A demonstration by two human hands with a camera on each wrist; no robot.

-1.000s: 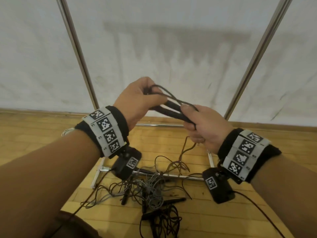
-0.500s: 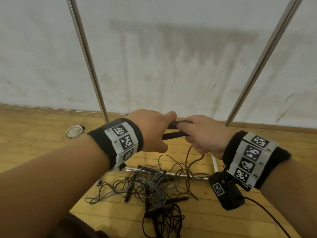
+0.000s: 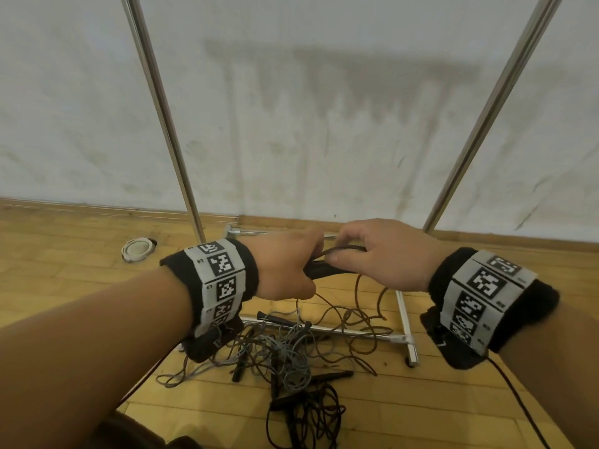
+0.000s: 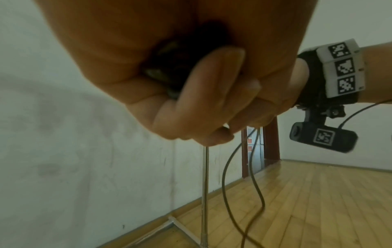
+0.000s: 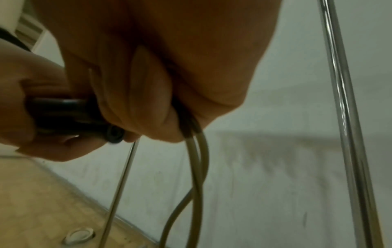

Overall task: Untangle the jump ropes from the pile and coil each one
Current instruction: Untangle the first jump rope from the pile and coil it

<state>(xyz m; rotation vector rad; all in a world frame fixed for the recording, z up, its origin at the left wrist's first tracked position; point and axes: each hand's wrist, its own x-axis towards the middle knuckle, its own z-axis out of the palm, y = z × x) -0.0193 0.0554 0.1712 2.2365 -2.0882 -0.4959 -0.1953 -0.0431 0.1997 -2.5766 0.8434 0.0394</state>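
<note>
Above the pile (image 3: pixel 291 354) of tangled jump ropes on the wooden floor (image 3: pixel 64 273): left hand (image 3: pixel 285 267) and right hand (image 3: pixel 379 254), touching, both gripping the dark handles (image 3: pixel 327 272) of one rope. Cord (image 4: pixel 231 167) is hanging in two strands from the right fist down toward the pile (its lower end is lying loose beside the metal stand (image 3: pixel 403 315)). Step judged: coiling is just beginning. Next move is calling for drawing up slack and wrapping it round the handles.
</note>
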